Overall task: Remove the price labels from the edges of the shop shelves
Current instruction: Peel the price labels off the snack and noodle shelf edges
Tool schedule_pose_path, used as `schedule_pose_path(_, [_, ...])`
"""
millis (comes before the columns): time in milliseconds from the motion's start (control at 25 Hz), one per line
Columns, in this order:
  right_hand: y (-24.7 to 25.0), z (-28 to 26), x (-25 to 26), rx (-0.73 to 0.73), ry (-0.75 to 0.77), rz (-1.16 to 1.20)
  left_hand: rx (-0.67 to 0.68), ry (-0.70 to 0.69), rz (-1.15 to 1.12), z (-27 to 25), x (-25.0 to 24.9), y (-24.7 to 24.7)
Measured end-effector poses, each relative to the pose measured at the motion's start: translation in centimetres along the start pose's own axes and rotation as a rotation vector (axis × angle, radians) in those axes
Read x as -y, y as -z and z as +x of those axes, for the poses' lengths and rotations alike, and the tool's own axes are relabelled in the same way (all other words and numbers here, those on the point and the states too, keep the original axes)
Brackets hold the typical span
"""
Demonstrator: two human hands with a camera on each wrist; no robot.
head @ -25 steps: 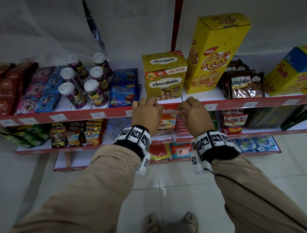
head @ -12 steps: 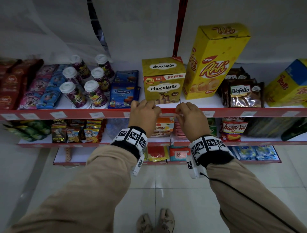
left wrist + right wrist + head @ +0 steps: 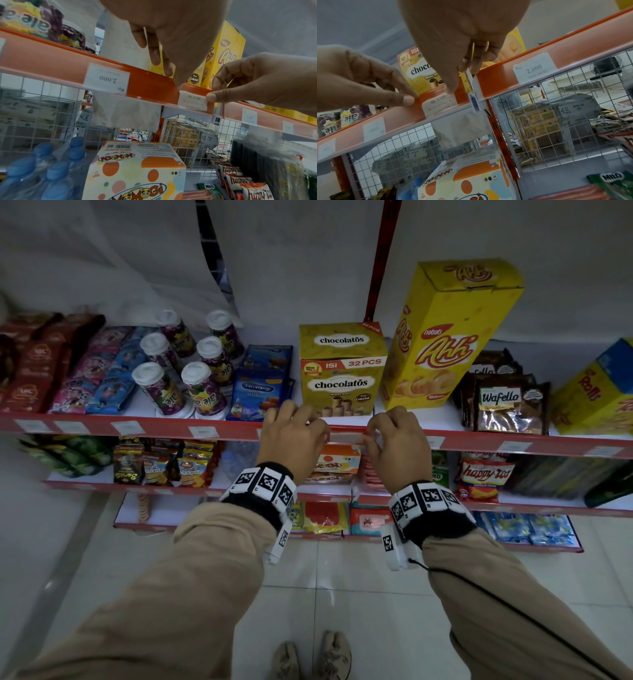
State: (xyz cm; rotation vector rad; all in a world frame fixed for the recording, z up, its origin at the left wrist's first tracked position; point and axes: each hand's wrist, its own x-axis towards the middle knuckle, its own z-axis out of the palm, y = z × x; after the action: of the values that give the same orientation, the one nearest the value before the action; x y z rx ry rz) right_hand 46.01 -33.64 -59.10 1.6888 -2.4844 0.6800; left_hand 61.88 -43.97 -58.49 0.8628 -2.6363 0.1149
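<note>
Both hands work at the front edge of the top shelf (image 3: 479, 441), right below the chocolatos box (image 3: 342, 371), on one price label (image 3: 192, 100) that sits in the clear strip along the red rail. The left hand (image 3: 291, 436) has its fingers loosely spread, and its thumb tip presses the rail just beside the label's left end. The right hand (image 3: 399, 441) curls its thumb and forefinger at the label's right end, where the strip stops at the upright; in the right wrist view a thin white piece (image 3: 475, 92) stands edge-on between those fingertips, though whether it is the label's lifted end or part of the strip I cannot tell. The label itself looks to be seated in the rail, so this removal is under way, not finished. A good deal appears to remain: to the left on the same rail a 2.000 label (image 3: 107, 79) and several more white labels (image 3: 126, 428) are in place, and to the right another 2.000 label (image 3: 534, 69) and further ones (image 3: 513, 446) sit under the Wafello packs (image 3: 503, 405). The lower shelves (image 3: 325, 491) carry red edges too, but their labels are too dim to count.
</note>
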Motion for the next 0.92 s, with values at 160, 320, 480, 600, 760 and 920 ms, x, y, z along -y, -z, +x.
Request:
schedule_pose_path(160, [-0.6, -0.1, 2.1, -0.017, 0.105, -0.053, 0.02, 0.031, 0.044, -1.0, 1.8, 0.7])
schedule_pose_path(320, [-2.1, -0.4, 5.4, 0.03, 0.145, -0.051, 0.098, 0.083, 0.094, -2.7, 5.0, 1.6])
schedule_pose_path(480, [-3.7, -0.1, 8.9, -0.01, 0.112, -0.043, 0.169, 0.085, 0.083, -3.9, 8.7, 2.6])
schedule_pose_path(600, [-4.6, 0.5, 11.1, -0.051, 0.098, -0.032, 0.204, 0.057, 0.057, -4.3, 10.4, 2.9])
schedule_pose_path(760, [-5.6, 0.6, 13.4, -0.041, 0.049, -0.048, 0.24, 0.02, -0.007, -4.5, 11.5, 2.7])
schedule_pose_path(920, [-6.1, 0.5, 14.2, -0.05, 0.066, -0.041, 0.235, -0.023, -0.072, -4.8, 12.0, 2.4])
